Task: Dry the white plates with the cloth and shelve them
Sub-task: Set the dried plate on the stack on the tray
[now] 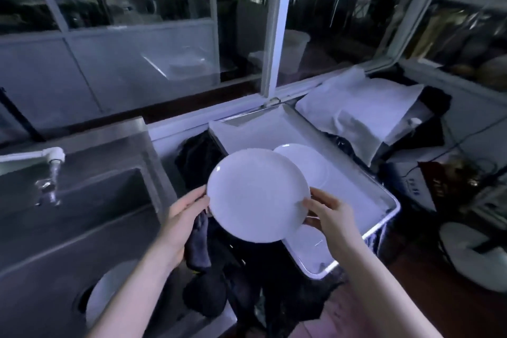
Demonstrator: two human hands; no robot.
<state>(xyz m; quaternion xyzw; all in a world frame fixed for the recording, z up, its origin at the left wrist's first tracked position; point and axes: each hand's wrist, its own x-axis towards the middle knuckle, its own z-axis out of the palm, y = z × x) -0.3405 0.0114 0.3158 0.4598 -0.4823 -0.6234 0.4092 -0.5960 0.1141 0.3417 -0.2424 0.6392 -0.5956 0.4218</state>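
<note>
A white plate (pixel 256 195) is held up between both hands above the counter's edge. My left hand (pixel 184 215) grips its left rim, and a dark cloth (pixel 199 244) hangs down from under that hand. My right hand (pixel 329 214) pinches the plate's right rim, thumb on the face. A second white plate (pixel 310 162) lies behind it in a white tray (pixel 384 200). Another white plate (pixel 109 291) lies in the steel sink at the lower left.
The steel sink (pixel 82 214) with a white tap (pixel 53 155) fills the left. Dark fabric (pixel 247 291) is heaped between sink and tray. A white cloth-covered block (pixel 356 107) stands behind the tray. Glass window panes close off the back. Cables and a round white object (pixel 472 252) lie at right.
</note>
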